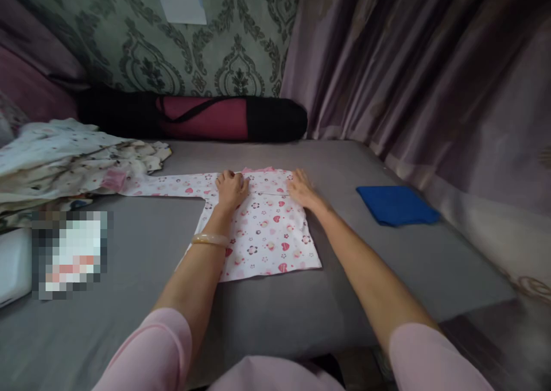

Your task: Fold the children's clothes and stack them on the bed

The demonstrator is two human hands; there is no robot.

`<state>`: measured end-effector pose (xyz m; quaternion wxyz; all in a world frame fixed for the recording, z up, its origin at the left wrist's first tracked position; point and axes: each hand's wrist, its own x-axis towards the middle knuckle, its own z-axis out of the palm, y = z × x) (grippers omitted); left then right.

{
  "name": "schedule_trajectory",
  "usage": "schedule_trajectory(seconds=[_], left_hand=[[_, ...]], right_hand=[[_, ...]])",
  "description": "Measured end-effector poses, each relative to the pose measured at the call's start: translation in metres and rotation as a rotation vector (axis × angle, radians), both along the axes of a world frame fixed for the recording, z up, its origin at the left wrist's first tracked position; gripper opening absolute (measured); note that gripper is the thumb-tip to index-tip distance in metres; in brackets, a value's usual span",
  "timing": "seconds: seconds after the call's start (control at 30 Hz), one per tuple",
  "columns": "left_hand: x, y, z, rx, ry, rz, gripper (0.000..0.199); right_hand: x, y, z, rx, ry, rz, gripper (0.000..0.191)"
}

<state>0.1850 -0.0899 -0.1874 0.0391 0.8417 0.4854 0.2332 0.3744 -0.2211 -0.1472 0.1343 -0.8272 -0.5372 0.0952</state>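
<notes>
A small long-sleeved shirt [262, 236], white with pink hearts and flowers, lies spread on the grey bed sheet. One sleeve [181, 185] stretches out to the left and ends in a pink cuff; on the right, the other looks folded across the upper body. My left hand [231, 189], below a bangle, presses on the upper left of the shirt with bent fingers gripping the fabric. At the shirt's upper right edge, my right hand [302, 190] lies flat with its fingers stretched forward, slightly blurred. Pink trim shows at the collar between both hands.
A folded blue cloth [396, 205] lies to the right. Printed clothes [77, 155] are heaped at the left, above a white object [15, 267] and a pixelated patch. A black and maroon long bag [202, 118] rests against the wall. Curtains [365, 64] hang at the right.
</notes>
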Motion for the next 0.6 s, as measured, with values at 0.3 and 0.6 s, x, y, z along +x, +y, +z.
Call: schedule_trajectory(seconds=[0.3, 0.6], left_hand=[[-0.003, -0.005, 0.005, -0.02, 0.065, -0.041, 0.045], [-0.015, 0.009, 0.022, -0.136, 0.167, -0.197, 0.047]], right_hand=[[-0.042, -0.103, -0.014, -0.064, -0.072, 0.407, 0.064], [-0.05, -0.218, 0.025, -0.147, 0.017, 0.496, 0.055]])
